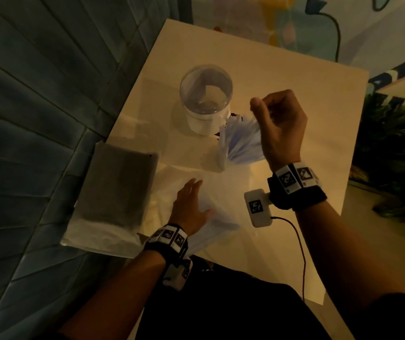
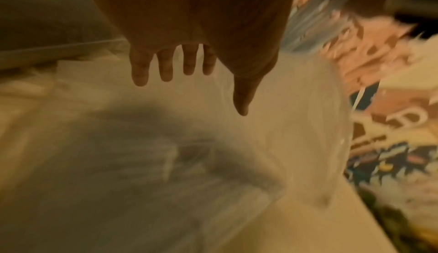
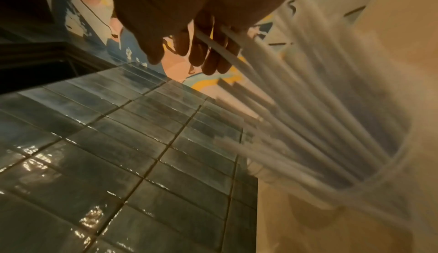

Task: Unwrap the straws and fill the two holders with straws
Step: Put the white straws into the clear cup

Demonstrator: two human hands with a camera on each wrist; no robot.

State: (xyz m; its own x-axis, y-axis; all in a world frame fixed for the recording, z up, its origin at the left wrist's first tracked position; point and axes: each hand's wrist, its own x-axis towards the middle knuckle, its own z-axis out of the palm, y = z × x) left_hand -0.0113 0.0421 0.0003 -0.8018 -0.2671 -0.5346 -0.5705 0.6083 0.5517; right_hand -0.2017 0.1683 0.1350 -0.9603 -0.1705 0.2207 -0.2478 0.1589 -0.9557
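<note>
The right hand grips the straws in their holder; the left hand, fingers straight, presses the bag; best release them gently, keeping the bundle upright.

Dim, warm yellow light throughout; you get the brightest patch on the table top, falling to near-black at the frame corners. Beside the table, the tiled wall bows with wide-angle distortion; glossy glare streaks show on its tiles in your right wrist view. Under your left hand a soft dark shadow lies on the table, and that whole view is smeared. Straws blur heavily toward their far ends. Head view is soft and grainy.
</note>
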